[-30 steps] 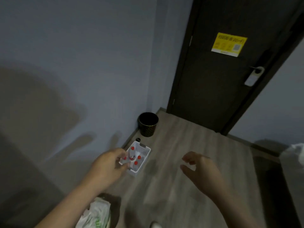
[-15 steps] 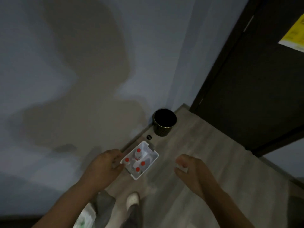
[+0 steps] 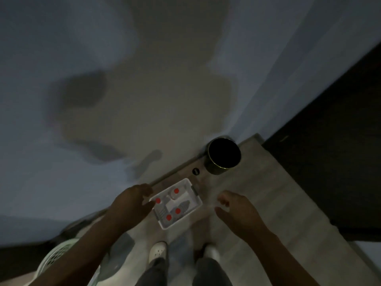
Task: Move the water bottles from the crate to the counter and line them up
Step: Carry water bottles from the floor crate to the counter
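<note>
- Crate (image 3: 186,218): white plastic and rectangular, on the wood-look floor (image 3: 257,195) close to the foot of the wall (image 3: 103,58), just ahead of your feet.
- Water bottles: four in the crate, caps up and all red (bodies are hard to make out in the dim light). Far bottle (image 3: 176,190), left bottle (image 3: 158,200), middle bottle (image 3: 178,211), near bottle (image 3: 168,217). The rest of the crate's bottom shows bare.
- Left hand (image 3: 132,203): yours, reaching in from the lower left, fingers loosely curved and holding nothing. Its fingertips overlap the crate's left corner beside the left bottle. Whether they touch the rim cannot be told.
- Right hand (image 3: 237,211): yours, to the right of the crate and apart from it, fingers loosely curled, thumb spread out, holding nothing.
- Waste bin (image 3: 223,155): black and round with a dark open mouth, standing on the floor against the wall, beyond the crate.
- Small black round item (image 3: 195,171): on the floor between the bin and the crate. What it is cannot be told.
- Door (image 3: 329,151): dark, at the right.
- Shoes: your white left shoe (image 3: 157,249) and right shoe (image 3: 212,250), on the floor just below the crate.
- Basket (image 3: 55,256): pale green with a perforated wall, at the lower left, partly behind your left forearm.
</note>
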A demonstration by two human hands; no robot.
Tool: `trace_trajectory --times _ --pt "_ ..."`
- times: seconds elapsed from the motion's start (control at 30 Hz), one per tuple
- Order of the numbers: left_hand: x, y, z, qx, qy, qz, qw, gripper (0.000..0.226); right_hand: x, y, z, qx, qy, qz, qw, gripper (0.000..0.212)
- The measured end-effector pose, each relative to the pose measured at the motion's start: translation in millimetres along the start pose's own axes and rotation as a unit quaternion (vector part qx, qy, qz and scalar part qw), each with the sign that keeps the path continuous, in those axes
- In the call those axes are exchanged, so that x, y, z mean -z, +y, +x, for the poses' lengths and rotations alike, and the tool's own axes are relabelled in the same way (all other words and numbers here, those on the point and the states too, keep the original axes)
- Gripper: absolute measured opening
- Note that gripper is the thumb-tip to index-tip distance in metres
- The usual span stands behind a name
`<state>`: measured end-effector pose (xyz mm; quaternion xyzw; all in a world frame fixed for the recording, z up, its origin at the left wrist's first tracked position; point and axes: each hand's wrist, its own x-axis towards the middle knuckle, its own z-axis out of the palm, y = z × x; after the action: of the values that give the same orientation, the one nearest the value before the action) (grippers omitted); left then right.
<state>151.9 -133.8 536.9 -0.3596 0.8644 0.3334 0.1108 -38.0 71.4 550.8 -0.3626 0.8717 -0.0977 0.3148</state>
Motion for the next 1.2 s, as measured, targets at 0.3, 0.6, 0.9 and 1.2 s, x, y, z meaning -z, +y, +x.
trace_trajectory --times 0.3,0.6,0.9,1.2 --pt "-63.1 15.5 35.9 0.181 0.071 -0.062 0.979 0.03 18.1 50.1 112.1 0.101 -0.099 -0.007 0.99 0.026" --pt "-163.3 12.5 81.8 0.304 0.137 -0.153 0.93 0.037 -18.9 102.6 208.9 0.133 -0.158 -0.053 0.977 0.022" --pt "-295.0 -90.8 175.2 0.351 0.165 -0.191 0.902 0.045 -175.6 140.8 312.4 0.141 -0.173 -0.067 0.972 0.036" --pt "-422.1 -188.6 272.1 0.354 0.222 -0.209 0.884 0.054 -347.6 170.0 416.3 0.164 -0.136 -0.026 0.977 0.055"
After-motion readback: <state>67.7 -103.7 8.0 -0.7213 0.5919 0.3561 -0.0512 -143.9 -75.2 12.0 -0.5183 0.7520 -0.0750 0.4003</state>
